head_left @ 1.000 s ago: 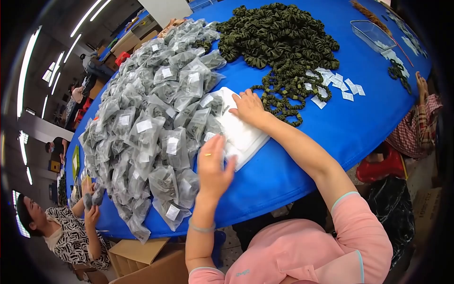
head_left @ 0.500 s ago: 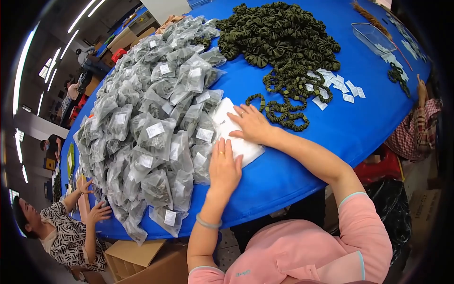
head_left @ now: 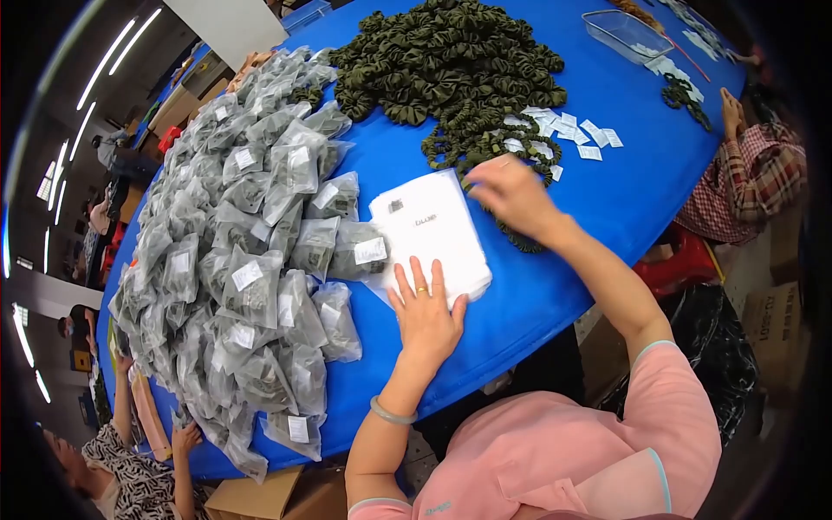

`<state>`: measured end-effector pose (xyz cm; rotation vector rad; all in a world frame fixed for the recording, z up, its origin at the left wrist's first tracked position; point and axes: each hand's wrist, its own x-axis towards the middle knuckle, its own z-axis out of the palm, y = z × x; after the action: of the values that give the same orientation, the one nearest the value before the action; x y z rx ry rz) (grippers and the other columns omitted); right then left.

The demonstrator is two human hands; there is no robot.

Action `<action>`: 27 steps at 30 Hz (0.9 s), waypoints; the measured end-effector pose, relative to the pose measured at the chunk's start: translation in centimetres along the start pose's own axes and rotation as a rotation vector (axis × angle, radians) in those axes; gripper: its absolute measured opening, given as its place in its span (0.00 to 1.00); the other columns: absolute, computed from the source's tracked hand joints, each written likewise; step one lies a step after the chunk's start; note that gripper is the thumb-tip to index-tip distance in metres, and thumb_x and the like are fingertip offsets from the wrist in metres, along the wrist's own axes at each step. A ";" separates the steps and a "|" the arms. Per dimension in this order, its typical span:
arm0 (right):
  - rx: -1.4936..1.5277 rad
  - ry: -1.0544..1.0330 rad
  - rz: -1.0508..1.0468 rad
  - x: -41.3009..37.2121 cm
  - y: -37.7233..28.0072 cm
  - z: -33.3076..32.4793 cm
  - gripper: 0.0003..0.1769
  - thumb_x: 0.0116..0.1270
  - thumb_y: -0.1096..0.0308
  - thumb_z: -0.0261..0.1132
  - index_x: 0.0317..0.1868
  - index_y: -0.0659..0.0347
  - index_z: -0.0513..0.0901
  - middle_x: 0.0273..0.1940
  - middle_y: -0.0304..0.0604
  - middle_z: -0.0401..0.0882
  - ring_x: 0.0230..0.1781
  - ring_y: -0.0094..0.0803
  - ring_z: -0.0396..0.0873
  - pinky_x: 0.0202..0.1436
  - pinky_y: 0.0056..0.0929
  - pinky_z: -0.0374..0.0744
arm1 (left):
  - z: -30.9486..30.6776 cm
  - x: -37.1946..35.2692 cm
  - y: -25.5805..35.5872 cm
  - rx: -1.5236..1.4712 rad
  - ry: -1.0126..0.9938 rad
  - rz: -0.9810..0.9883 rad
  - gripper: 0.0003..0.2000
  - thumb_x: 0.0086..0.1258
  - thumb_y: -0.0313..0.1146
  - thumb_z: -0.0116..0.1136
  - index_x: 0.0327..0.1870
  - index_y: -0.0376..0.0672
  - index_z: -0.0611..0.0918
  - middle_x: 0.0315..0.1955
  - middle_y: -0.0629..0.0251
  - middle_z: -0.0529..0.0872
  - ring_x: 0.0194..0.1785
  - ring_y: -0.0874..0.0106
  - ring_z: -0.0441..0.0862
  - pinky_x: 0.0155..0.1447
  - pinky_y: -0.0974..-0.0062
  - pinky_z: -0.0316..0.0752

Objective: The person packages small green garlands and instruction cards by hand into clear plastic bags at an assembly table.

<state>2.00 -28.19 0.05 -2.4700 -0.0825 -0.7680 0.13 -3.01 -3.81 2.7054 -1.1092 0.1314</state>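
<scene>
My left hand (head_left: pixel 426 319) rests with fingers spread on the lower edge of a stack of white printed bags (head_left: pixel 433 227). Over the near end of the dark green scrunchies (head_left: pixel 459 130), my right hand (head_left: pixel 517 196) is raised, its fingers bent and blurred; whether it holds anything cannot be made out. Left of the stack lies a large heap of filled, labelled frosted bags (head_left: pixel 251 234). One filled bag (head_left: pixel 368 251) touches the stack's left side. Small white labels (head_left: pixel 591 134) lie beside the scrunchies.
A big scrunchie pile (head_left: pixel 446 56) covers the blue table's (head_left: pixel 537 295) far side. A wire basket (head_left: pixel 620 36) stands at the far right. One co-worker (head_left: pixel 139 464) is at lower left, another person in checked clothing (head_left: pixel 754 186) at right. Cardboard boxes (head_left: pixel 251 496) are below.
My right hand has lifted off the white stack and moved right to the scrunchies. My left hand has stayed on the stack, fingers now spread. The whole view has shifted.
</scene>
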 end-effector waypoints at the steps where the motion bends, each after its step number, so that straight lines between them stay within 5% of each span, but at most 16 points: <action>1: 0.102 0.128 0.148 -0.3 1.7 -1.3 0.10 0.65 0.69 0.67 0.45 0.62 0.86 0.44 0.43 0.85 0.44 0.35 0.79 0.47 0.30 0.77 | 0.0 0.0 0.3 -0.005 0.002 0.003 0.34 0.72 0.49 0.54 0.71 0.32 0.66 0.70 0.29 0.58 0.71 0.32 0.55 0.69 0.32 0.53; 5: 0.137 0.293 0.487 -1.6 8.4 -6.2 0.10 0.63 0.68 0.67 0.43 0.64 0.86 0.40 0.42 0.85 0.37 0.34 0.78 0.42 0.30 0.76 | 0.0 -0.1 1.4 -0.013 0.030 -0.101 0.34 0.71 0.49 0.55 0.71 0.32 0.66 0.70 0.31 0.59 0.72 0.33 0.55 0.68 0.32 0.54; 7: -0.108 0.083 0.465 -2.1 9.2 -6.5 0.11 0.63 0.66 0.69 0.43 0.63 0.85 0.41 0.41 0.84 0.41 0.34 0.78 0.46 0.29 0.76 | -0.2 0.1 1.9 -0.010 0.030 -0.111 0.34 0.71 0.49 0.55 0.70 0.32 0.67 0.70 0.31 0.60 0.72 0.33 0.55 0.68 0.32 0.54; 8: -0.207 0.115 0.263 -2.9 10.6 -5.3 0.12 0.62 0.63 0.69 0.42 0.62 0.86 0.42 0.41 0.83 0.42 0.37 0.78 0.49 0.32 0.77 | -0.4 0.1 2.1 -0.003 0.029 -0.123 0.33 0.71 0.49 0.55 0.70 0.32 0.67 0.70 0.31 0.61 0.72 0.34 0.55 0.68 0.33 0.54; 10: -0.232 0.095 0.247 -3.9 13.2 -3.4 0.11 0.61 0.62 0.70 0.39 0.61 0.87 0.45 0.39 0.83 0.44 0.38 0.77 0.51 0.32 0.77 | -0.8 0.1 2.3 0.016 0.026 -0.142 0.33 0.71 0.49 0.55 0.69 0.32 0.68 0.69 0.31 0.62 0.72 0.35 0.56 0.68 0.33 0.55; 16: -0.085 -0.009 0.249 -4.6 5.6 -7.7 0.10 0.61 0.63 0.70 0.37 0.61 0.87 0.43 0.38 0.83 0.44 0.37 0.77 0.51 0.33 0.77 | -1.5 0.1 2.3 0.024 0.082 -0.153 0.30 0.70 0.46 0.59 0.67 0.34 0.71 0.67 0.36 0.67 0.73 0.40 0.59 0.71 0.39 0.54; 20: 0.110 -0.170 0.362 -4.8 4.5 -8.2 0.08 0.62 0.65 0.69 0.37 0.61 0.87 0.40 0.38 0.84 0.43 0.37 0.77 0.50 0.34 0.77 | -1.2 1.0 3.7 -0.139 0.184 0.028 0.28 0.69 0.42 0.61 0.65 0.34 0.73 0.66 0.40 0.69 0.72 0.44 0.61 0.72 0.42 0.54; 27: -0.219 0.084 0.369 -2.7 11.5 -5.9 0.06 0.62 0.67 0.68 0.36 0.60 0.86 0.38 0.40 0.85 0.40 0.39 0.78 0.49 0.35 0.78 | -1.2 1.4 5.3 -0.260 0.222 0.121 0.25 0.66 0.36 0.64 0.62 0.36 0.75 0.64 0.45 0.72 0.71 0.48 0.63 0.72 0.45 0.54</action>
<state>-0.79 -40.78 -2.89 -2.5429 0.4995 -0.7467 -2.60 -7.37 -1.51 2.3328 -1.1362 0.2786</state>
